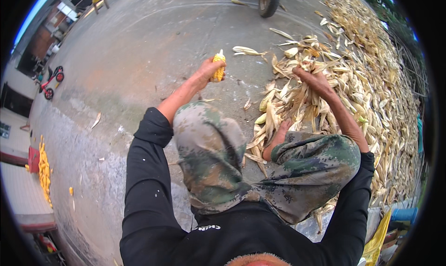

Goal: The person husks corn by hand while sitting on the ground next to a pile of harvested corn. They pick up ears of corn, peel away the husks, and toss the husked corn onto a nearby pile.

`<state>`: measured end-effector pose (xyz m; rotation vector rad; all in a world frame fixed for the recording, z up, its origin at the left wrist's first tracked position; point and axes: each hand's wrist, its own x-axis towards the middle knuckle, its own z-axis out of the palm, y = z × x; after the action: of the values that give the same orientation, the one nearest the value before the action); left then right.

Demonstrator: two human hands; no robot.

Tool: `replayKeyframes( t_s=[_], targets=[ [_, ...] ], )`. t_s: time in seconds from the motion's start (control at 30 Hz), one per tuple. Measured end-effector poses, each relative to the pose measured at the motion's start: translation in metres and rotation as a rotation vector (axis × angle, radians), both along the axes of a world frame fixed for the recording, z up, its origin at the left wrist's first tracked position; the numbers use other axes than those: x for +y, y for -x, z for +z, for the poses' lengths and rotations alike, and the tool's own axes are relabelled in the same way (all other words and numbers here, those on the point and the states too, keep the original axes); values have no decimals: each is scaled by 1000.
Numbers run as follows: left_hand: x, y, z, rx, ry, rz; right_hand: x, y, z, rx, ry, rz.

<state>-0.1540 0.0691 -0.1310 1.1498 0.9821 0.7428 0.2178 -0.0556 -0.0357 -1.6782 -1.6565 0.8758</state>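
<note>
A bare ear of yellow corn [218, 68] is gripped in my left hand [208, 69], its pale tip pointing up and away. That hand is held out over the concrete, beyond my left knee. To the right, my right hand [316, 80] closes around a bunch of dry corn husk [306, 66]; its fingers are partly hidden by the leaves. Below it spreads a heap of pale husks [345, 77]. Several ears still wrapped in husk lie in the heap, including a greenish one [260, 118] near my bare foot [278, 138].
A long bank of husks [393, 126] runs along the right side. Shelled-bare yellow ears [44, 172] lie beside a red container [33, 159] at far left. A child's red bike [50, 82] stands beyond. A vehicle wheel [269, 2] rests at the top.
</note>
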Motion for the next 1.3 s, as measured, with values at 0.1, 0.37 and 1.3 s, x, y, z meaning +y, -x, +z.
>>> replayKeyframes(
  t_s=[0.1, 0.37, 1.3],
  targets=[
    [-61, 31, -65, 306, -204, 139, 9, 33, 23, 44, -61, 112],
    [-215, 78, -162, 583, -521, 177, -17, 89, 60, 140, -80, 128],
    [-430, 292, -54, 1334, -319, 330, 51, -114, -26, 161, -67, 298]
  ],
)
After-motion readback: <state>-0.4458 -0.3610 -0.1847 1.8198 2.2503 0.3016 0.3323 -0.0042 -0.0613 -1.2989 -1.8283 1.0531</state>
